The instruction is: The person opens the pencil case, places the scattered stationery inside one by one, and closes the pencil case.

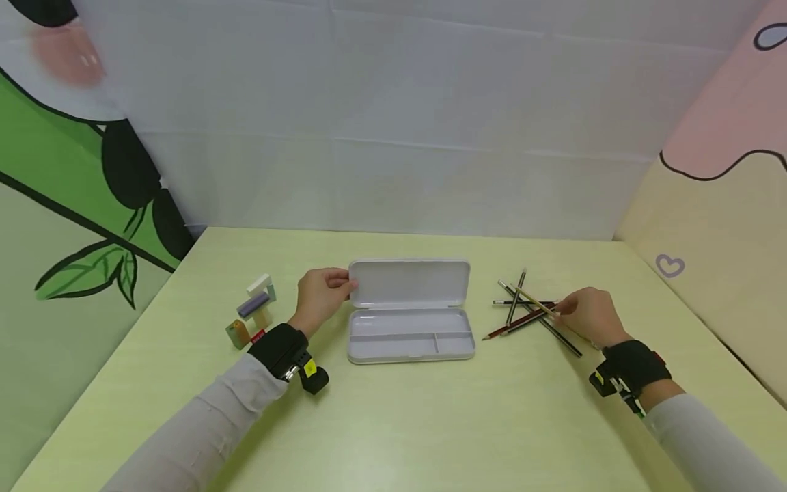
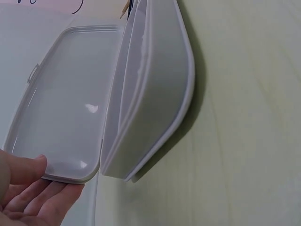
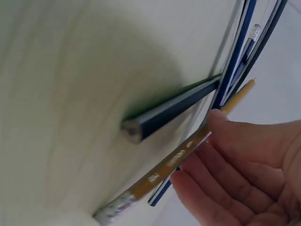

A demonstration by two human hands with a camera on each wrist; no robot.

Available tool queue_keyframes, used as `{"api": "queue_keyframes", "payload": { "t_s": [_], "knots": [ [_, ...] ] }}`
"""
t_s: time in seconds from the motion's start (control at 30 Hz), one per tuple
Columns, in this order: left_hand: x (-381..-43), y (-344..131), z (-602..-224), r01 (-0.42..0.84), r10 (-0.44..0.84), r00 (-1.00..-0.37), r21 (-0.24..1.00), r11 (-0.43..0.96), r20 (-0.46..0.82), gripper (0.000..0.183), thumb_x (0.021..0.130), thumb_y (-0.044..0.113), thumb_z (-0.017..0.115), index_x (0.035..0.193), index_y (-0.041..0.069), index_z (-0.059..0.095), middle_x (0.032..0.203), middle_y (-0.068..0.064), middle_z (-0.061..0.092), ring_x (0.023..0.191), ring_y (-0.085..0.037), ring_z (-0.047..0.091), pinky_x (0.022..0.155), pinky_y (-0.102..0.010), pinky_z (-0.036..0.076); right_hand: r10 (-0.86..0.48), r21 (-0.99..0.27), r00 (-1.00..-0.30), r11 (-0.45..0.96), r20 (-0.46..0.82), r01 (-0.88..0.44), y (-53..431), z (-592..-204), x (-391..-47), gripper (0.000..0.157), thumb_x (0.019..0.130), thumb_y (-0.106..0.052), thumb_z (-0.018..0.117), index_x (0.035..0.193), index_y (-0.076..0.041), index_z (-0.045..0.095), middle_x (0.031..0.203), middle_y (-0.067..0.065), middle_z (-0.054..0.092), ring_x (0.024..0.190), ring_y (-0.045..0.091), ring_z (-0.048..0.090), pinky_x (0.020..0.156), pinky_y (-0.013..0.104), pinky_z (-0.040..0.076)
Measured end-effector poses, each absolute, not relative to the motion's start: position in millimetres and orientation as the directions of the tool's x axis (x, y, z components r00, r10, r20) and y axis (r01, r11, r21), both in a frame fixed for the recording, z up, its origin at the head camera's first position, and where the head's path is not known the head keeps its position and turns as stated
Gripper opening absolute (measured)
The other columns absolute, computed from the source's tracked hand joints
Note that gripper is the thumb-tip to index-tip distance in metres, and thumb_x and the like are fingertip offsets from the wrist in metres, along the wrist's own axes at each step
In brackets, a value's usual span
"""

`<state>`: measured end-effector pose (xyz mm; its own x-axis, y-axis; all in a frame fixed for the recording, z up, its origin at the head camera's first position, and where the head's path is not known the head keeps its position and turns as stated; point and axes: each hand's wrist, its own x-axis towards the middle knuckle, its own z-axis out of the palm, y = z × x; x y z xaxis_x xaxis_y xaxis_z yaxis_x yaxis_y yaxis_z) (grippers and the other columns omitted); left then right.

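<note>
A white pencil case (image 1: pixel 393 347) lies with its lid (image 1: pixel 408 283) raised; no pencils show in its compartments. My left hand (image 1: pixel 321 299) holds the lid's left edge, thumb on the inner face and fingers behind, as the left wrist view shows of the lid (image 2: pixel 70 103). Over at the right, my right hand (image 1: pixel 591 316) pinches a yellow pencil (image 3: pixel 164 165) between thumb and fingers. That pencil slants across a loose pile of dark pencils (image 1: pixel 519 321), its eraser end nearest the wrist camera. A dark pencil (image 3: pixel 174 106) sticks out of the pile beside it.
Left of my left hand stand several small blocks, among them a purple one (image 1: pixel 253 305) and a white one (image 1: pixel 259 284). A pale sheet (image 1: pixel 393 184) hangs behind the table (image 1: pixel 406 430). Painted panels flank both sides.
</note>
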<state>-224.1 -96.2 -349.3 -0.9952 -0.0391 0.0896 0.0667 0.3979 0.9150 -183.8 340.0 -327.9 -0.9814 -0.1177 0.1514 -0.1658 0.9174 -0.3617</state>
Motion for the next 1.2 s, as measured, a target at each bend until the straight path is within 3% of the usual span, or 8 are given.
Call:
{"api": "queue_keyframes", "payload": {
  "t_s": [0.53,0.8,1.2],
  "knots": [
    [-221,-92,-347,0.051,-0.055,-0.996,0.933,0.356,0.076,0.026,0.082,0.011,0.066,0.104,-0.002,0.064,0.097,-0.020,0.068,0.078,-0.019,0.066,0.071,-0.032,0.056,-0.155,-0.341,-0.958,0.911,0.240,-0.232,335,-325,-187,0.007,0.076,-0.007,0.069,0.081,-0.003,0.070,0.070,0.008,0.067,0.063,0.019,0.057,0.057,0.039,0.048],
    [-224,-92,-348,0.070,-0.049,-0.994,0.935,0.346,0.093,0.025,0.081,0.012,0.067,0.102,-0.001,0.065,0.095,-0.019,0.068,0.078,-0.019,0.065,0.071,-0.033,0.056,-0.259,-0.376,-0.909,0.847,0.327,-0.376,291,-309,-184,0.008,0.075,-0.003,0.070,0.082,-0.006,0.070,0.075,0.007,0.068,0.065,0.015,0.059,0.057,0.035,0.051],
    [-223,-95,-354,0.061,-0.051,-0.995,0.931,0.360,0.085,0.025,0.082,0.013,0.066,0.102,-0.001,0.065,0.094,-0.018,0.068,0.078,-0.020,0.065,0.071,-0.032,0.056,-0.420,-0.438,-0.843,0.723,0.336,-0.535,217,-298,-185,0.010,0.074,-0.003,0.071,0.082,-0.009,0.070,0.077,0.002,0.068,0.067,0.008,0.060,0.059,0.026,0.054]
  ]
}}
